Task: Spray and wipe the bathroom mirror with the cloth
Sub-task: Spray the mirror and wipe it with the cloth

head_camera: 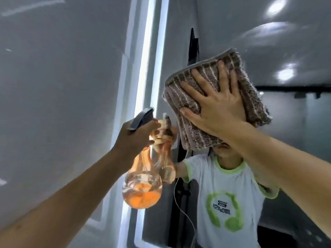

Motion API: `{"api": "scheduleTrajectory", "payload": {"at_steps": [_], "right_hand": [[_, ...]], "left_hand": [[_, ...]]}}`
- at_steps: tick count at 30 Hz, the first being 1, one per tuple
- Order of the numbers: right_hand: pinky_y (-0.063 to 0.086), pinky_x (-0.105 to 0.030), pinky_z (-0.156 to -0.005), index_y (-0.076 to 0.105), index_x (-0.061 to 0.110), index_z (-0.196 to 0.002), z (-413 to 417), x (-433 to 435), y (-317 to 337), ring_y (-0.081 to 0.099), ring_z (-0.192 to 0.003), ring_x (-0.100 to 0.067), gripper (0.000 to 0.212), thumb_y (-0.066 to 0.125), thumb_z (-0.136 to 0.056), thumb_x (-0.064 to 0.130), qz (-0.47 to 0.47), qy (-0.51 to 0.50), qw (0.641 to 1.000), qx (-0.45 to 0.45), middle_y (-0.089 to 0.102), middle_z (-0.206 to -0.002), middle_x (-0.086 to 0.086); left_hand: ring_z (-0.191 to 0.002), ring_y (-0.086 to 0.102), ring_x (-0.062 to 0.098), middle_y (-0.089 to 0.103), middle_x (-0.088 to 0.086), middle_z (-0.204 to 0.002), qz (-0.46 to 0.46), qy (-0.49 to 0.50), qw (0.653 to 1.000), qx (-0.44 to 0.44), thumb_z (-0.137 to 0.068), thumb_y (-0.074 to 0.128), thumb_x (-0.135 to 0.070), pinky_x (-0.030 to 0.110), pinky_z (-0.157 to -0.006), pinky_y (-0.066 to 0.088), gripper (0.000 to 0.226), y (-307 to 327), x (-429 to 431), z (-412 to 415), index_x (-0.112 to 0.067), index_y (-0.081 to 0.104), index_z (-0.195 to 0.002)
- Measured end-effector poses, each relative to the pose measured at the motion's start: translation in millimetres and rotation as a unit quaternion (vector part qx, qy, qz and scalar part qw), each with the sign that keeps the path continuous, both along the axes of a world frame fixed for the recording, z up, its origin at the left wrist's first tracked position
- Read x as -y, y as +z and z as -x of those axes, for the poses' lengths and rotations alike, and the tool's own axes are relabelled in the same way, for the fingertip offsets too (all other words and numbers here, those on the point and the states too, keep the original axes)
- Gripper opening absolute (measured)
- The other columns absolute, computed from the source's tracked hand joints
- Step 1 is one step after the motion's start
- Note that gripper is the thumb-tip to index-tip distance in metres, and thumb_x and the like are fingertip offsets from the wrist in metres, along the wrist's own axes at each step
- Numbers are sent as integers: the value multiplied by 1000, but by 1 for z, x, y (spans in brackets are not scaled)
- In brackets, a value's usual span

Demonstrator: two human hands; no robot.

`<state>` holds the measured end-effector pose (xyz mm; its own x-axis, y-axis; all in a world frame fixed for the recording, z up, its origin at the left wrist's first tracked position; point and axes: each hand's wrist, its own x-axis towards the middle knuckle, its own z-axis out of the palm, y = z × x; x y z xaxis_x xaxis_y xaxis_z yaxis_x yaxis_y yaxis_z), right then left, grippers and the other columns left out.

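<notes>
My right hand [216, 104] lies flat with fingers spread on a folded brown-and-white striped cloth [249, 90], pressing it against the mirror [268, 42] at head height. My left hand [138, 135] grips the neck of a clear orange spray bottle [142, 187] with a grey trigger head, held just left of the cloth near the mirror's lit left edge. The bottle holds a little orange liquid at its round bottom. Its reflection shows in the glass beside it.
A bright vertical light strip [145, 86] runs along the mirror's left edge. Left of it is a glossy grey wall [62, 86]. The mirror reflects a person in a white and green T-shirt [225, 199], ceiling lights and a dark rail.
</notes>
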<state>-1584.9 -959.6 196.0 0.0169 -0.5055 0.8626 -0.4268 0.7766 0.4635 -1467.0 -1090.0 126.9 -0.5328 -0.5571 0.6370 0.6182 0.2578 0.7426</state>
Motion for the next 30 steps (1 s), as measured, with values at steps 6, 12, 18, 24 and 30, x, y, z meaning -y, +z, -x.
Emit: {"api": "scheduleTrajectory", "payload": {"at_steps": [6,12,18,24,30], "right_hand": [[-15,-50,-110,13,40,-145,-7,17,-33,-8,-140,-41,67,16,-83,68,-35,17,999,7,8,-157,4],[1,-51,-112,41,35,-138,-7,43,-109,17,-139,-42,59,29,-86,61,-109,78,991,-2,34,-149,2],[7,-47,-112,41,29,-138,-5,29,-122,26,-137,-37,58,28,-87,55,-139,62,988,-15,40,-146,-2],[5,-45,-111,37,28,-140,5,-5,-126,28,-137,-35,58,27,-88,54,-132,32,990,-32,38,-147,-1],[-5,-42,-112,26,31,-143,19,-77,-130,17,-139,-34,58,23,-90,55,-100,3,995,5,30,-151,0]], "left_hand": [[-92,62,25,64,13,-96,-3,32,999,40,-82,60,-18,31,-69,49,6,-33,0,1,-23,61,-81],[-75,58,17,64,6,-80,-73,38,995,57,-84,59,-18,29,-63,49,5,-83,-12,-7,-19,64,-81],[-78,59,24,64,16,-82,-19,66,994,79,-83,61,-15,35,-67,47,9,-115,-19,-15,-7,63,-86],[-78,61,24,66,28,-94,17,25,994,105,-85,60,-14,29,-61,49,7,-126,-43,-19,-19,63,-80],[-76,55,26,62,26,-84,7,-11,994,106,-84,61,-14,43,-70,47,10,-135,-81,-5,-10,61,-76]]}}
